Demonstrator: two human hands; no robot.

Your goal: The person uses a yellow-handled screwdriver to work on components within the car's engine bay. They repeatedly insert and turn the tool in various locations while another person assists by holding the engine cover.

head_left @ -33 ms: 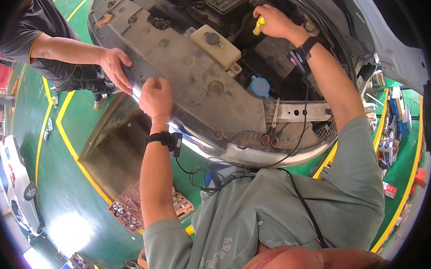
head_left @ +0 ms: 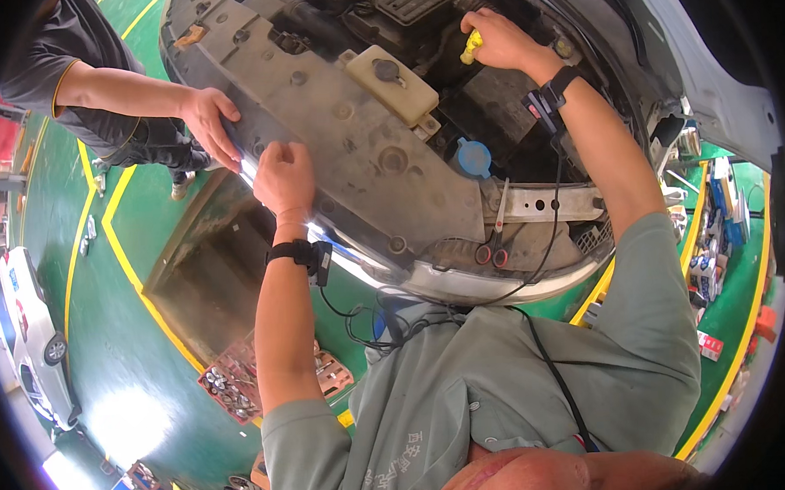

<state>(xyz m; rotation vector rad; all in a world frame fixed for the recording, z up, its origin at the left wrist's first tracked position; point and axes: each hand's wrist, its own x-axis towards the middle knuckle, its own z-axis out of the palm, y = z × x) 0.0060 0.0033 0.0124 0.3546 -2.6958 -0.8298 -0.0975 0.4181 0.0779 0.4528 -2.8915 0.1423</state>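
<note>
Over the engine bay's right side, my right hand (head_left: 508,43) is closed round a small bright yellow thing (head_left: 471,46); the fingers cover most of it, so its kind is hidden. My left hand (head_left: 284,180) rests as a loose fist at the front edge of the dusty grey cover panel (head_left: 345,173). The palm side is out of sight, so I cannot see whether anything is in it. Between my arms are an off-white reservoir (head_left: 392,83) with a black cap, a blue filler cap (head_left: 474,157) and scissors (head_left: 500,227) with black and red handles lying on the car's front.
A co-worker's hand (head_left: 210,126) rests on the panel edge beside my left hand. Black cables (head_left: 405,325) run from my wrist straps across the bumper. A floor pit (head_left: 210,270) lies left of the car, with a red crate of parts (head_left: 230,383) near it.
</note>
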